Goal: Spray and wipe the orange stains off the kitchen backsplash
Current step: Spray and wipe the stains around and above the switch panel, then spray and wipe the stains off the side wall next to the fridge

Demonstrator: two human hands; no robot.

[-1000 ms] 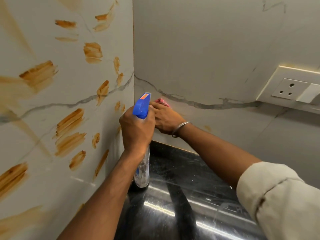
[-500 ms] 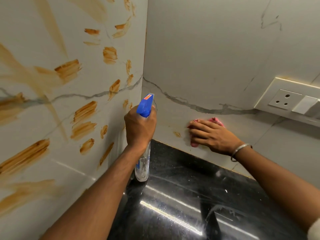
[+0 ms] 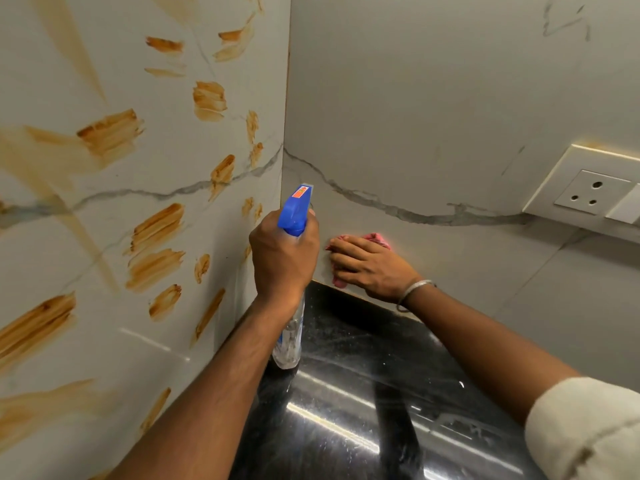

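Orange stains (image 3: 156,230) streak the glossy veined backsplash (image 3: 415,98). Left hand (image 3: 282,258) grips clear, blue-headed spray bottle (image 3: 294,209); right hand (image 3: 370,268), fingers flat, presses crumpled pink cloth (image 3: 379,237) against it.

Stains (image 3: 156,233) lie left of the corner, socket (image 3: 588,192) right (countertop (image 3: 346,427) below).

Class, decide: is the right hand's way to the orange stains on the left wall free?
Probably not directly: the left hand, gripping the spray bottle, stands between the right hand and the orange stains.
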